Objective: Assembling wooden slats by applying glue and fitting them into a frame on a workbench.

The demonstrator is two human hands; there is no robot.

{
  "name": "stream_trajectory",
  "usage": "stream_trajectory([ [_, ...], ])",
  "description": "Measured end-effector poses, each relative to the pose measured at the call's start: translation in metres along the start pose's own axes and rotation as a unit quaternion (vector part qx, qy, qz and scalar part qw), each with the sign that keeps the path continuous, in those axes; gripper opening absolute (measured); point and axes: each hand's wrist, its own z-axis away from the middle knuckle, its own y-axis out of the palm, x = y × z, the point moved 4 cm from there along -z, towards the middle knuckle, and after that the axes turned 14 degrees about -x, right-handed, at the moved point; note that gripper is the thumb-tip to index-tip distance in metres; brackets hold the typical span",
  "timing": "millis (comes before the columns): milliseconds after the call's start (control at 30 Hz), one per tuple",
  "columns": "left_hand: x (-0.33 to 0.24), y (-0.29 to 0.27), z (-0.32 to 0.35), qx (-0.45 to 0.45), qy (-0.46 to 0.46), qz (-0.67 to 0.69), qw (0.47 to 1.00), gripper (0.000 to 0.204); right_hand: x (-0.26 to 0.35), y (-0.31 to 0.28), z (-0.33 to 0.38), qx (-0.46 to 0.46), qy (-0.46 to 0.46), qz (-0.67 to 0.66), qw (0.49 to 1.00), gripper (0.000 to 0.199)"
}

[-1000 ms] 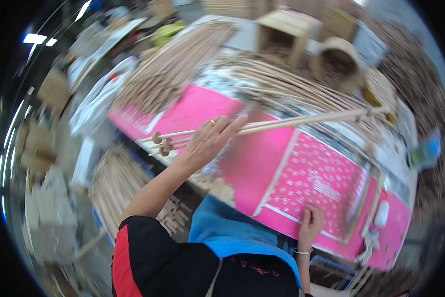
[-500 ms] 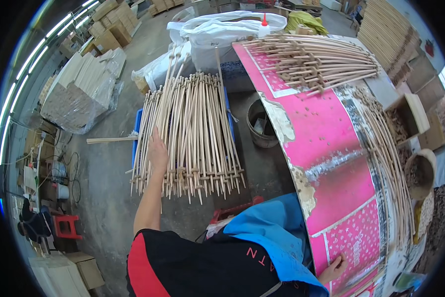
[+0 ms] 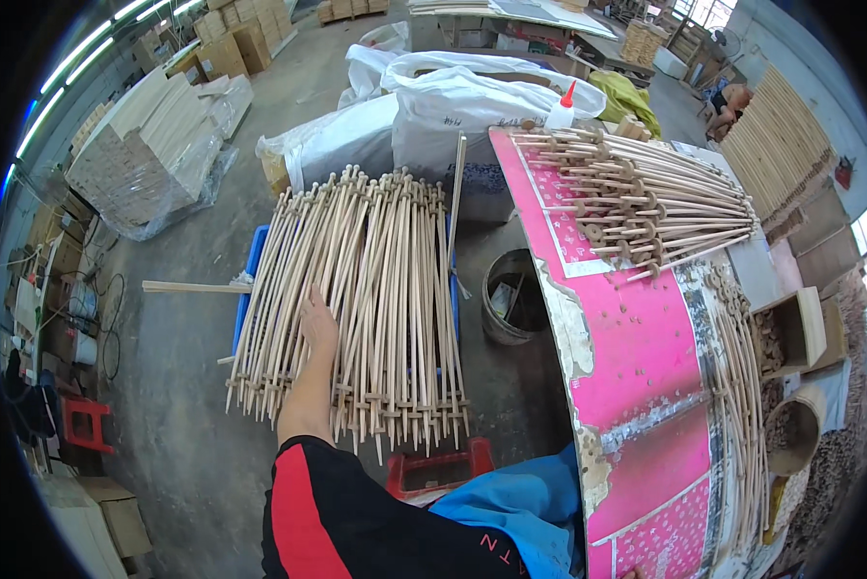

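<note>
My left hand [image 3: 317, 314] lies palm down on a wide pile of long pale wooden sticks with small knobs near their ends [image 3: 356, 289]. The fingers point away from me and look stretched flat over the sticks, with nothing clearly held. The pile rests across a blue crate [image 3: 245, 299] on the concrete floor to my left. A second heap of the same sticks [image 3: 646, 198] lies on the far end of the pink-covered table [image 3: 636, 357] at my right. My right hand is out of the picture.
A grey bucket [image 3: 510, 309] stands between the pile and the table, with a red stool [image 3: 433, 468] near my legs. White sacks [image 3: 453, 96] sit beyond the pile. More sticks [image 3: 742, 386], wooden boxes [image 3: 790, 333] and a glue bottle [image 3: 564, 106] are on the table.
My view has swung from the table down to the floor pile. The left hand left the two sticks it held on the table and now rests on the pile; the right hand dropped out of view.
</note>
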Motion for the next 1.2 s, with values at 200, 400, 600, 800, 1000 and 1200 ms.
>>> stream_trajectory([
  [200, -0.003, 0.004, 0.007, 0.017, 0.000, 0.030, 0.999, 0.074, -0.023, 0.021, 0.004, -0.070, -0.052, 0.012, 0.996, 0.032],
  [400, -0.010, -0.010, 0.001, 0.086, -0.047, 0.057, 0.994, 0.083, -0.030, 0.026, 0.004, -0.083, -0.077, -0.001, 0.994, 0.033],
  [600, -0.176, -0.122, 0.038, -0.143, 0.186, 0.293, 0.927, 0.068, -0.040, 0.021, 0.015, -0.058, -0.006, 0.031, 0.998, 0.044],
  [800, -0.361, -0.290, 0.180, -0.114, 0.472, 0.498, 0.718, 0.050, 0.023, 0.008, -0.003, -0.010, 0.067, -0.218, 0.974, 0.009],
  [1000, -0.533, -0.327, 0.416, 0.043, 0.703, 0.542, 0.458, 0.052, 0.019, -0.002, 0.001, -0.023, 0.137, -0.231, 0.963, 0.008],
  [1200, -0.608, -0.297, 0.546, 0.033, 0.775, 0.514, 0.365, 0.048, 0.015, -0.004, 0.000, -0.018, 0.171, -0.253, 0.952, 0.008],
])
